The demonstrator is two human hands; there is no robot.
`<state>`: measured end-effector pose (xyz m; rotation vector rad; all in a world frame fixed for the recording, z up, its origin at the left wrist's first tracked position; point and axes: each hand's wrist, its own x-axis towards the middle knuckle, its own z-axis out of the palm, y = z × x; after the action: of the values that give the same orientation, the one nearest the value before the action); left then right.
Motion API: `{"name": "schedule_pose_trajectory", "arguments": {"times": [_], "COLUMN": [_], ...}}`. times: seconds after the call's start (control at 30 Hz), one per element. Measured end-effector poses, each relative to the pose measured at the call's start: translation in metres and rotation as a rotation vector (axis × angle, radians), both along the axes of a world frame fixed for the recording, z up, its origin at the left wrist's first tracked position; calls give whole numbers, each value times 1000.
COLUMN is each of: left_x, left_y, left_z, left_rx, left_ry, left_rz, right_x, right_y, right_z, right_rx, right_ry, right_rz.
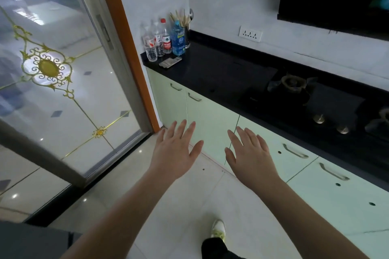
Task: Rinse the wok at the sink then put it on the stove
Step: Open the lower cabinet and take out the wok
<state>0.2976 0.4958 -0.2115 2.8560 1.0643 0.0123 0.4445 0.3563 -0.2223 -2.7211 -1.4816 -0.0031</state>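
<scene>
Two burners of the gas stove [311,99] show at the right edge of the frame, the nearer one cut off and both dim against the black countertop [210,65]; no wok or sink can be made out. Lower centre, the left hand [174,153] and right hand [250,155] hover with fingers spread wide, holding nothing, before pale green cabinets [210,115]. Plastic bottles [164,38] crowd the counter's far end.
</scene>
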Motion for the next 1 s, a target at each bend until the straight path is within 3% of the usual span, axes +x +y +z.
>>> {"name": "schedule_pose_trajectory", "arguments": {"times": [0.43,1.0], "left_x": [105,118], "left_y": [147,374], "left_z": [-26,-91], "left_rx": [-42,-73], "left_ry": [122,153], "left_rz": [7,-194], "right_x": [111,91], "right_y": [152,350], "right_z": [-26,-83], "right_rx": [-70,-158], "right_ry": [83,183], "right_rz": [125,-68]}}
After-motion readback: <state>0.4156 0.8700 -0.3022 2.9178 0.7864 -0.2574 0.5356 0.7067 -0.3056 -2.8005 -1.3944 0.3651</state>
